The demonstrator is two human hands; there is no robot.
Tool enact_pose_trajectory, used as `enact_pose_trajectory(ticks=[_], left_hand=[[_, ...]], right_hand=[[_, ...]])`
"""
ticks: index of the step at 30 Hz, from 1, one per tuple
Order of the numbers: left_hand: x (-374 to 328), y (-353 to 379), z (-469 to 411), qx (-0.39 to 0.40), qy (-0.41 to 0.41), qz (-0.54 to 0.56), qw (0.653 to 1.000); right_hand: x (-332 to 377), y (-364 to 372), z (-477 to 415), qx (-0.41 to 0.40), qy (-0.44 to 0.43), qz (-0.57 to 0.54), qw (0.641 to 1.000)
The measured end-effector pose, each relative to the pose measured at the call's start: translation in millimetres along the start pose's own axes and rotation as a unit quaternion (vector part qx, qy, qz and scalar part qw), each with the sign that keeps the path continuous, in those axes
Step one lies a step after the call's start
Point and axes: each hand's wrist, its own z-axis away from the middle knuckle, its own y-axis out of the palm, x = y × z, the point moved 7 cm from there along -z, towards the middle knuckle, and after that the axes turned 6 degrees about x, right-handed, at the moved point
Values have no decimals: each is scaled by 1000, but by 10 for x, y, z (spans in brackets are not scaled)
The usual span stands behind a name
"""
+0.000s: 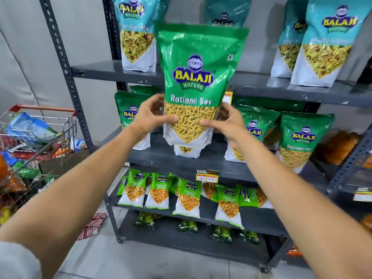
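Observation:
A large green Ratlami Sev pouch [193, 77] is held upright in front of the middle shelf [161, 158] of a grey metal rack. My left hand [150, 115] grips its lower left edge, thumb across the front. My right hand [227, 121] grips the lower right edge the same way. A second pouch [186, 151] shows just below and behind the held one; whether it is also in my hands is hidden.
More green Ratlami Sev pouches [302, 141] stand on the middle shelf. Teal pouches [326, 43] fill the shelf above, small green packets [189, 198] the shelf below. A shopping cart [46, 125] full of goods stands at the left. A price tag [207, 176] hangs on the shelf edge.

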Motion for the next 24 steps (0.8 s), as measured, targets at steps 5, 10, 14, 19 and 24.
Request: enact_pose_trajectory(ticks=[5,10,14,19,24], left_hand=[[896,-375,245,-18,-85,-14,996],[1584,-748,175,-31,-127,-38,991],[2158,-1100,-15,-54,-150,-52,986],[2659,-1271,-191,-74,-181,-58,979],[3016,-1214,-97,-169,-217,-32,961]], right_hand=[[-853,459,-177,23,63,13,998],[-1751,942,-679,13,107,14,994],[-2164,1339,-1107,3,115,41,993],[-2482,1567,-1527,37,128,58,989],[-2613,1503,-1662,33,99,53,993]])
